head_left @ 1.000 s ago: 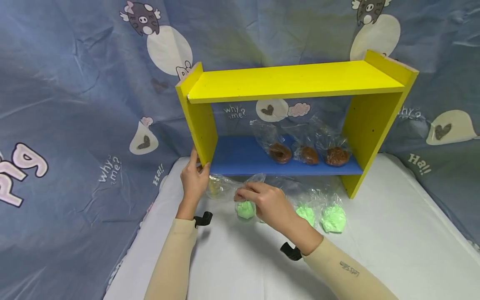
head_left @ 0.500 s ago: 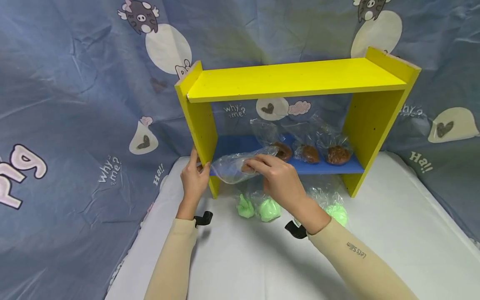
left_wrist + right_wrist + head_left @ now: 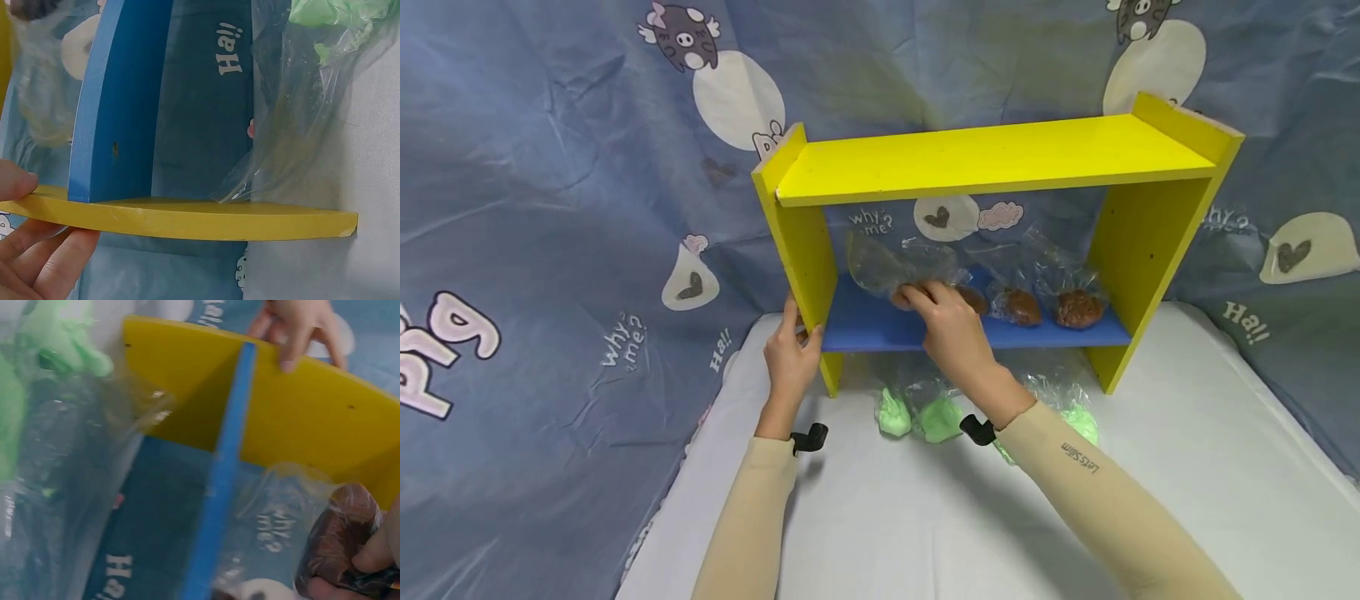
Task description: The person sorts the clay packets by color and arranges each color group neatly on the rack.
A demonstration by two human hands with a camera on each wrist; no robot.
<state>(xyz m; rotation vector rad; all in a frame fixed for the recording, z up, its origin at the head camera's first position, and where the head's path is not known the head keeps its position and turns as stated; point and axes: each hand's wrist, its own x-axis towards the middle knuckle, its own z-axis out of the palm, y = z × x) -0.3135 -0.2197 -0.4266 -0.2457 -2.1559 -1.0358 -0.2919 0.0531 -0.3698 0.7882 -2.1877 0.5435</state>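
My right hand (image 3: 953,333) pinches a brown doughnut (image 3: 334,534) in a clear plastic bag (image 3: 876,265), held over the blue board (image 3: 876,321) of a small yellow shelf unit (image 3: 992,162). In the right wrist view the thumb presses into its middle; the hand hides part of it. On the shelf's left side panel, my left hand (image 3: 792,357) grips the front edge, thumb on one face and fingers on the other. Further right on the board sit several bagged brown pieces, among them a rounded one (image 3: 1022,307) and a lumpy one (image 3: 1078,308).
Several light green lumps in clear bags stand below the board, including one at left (image 3: 893,414), one beside it (image 3: 942,419) and one at right (image 3: 1081,422). A white cloth (image 3: 865,517) covers the table. Blue printed fabric (image 3: 587,208) hangs behind.
My right hand has lifted the bagged doughnut from below the board, up and in over the blue shelf. The bag now stands up toward the back. My left hand has stayed on the side panel.
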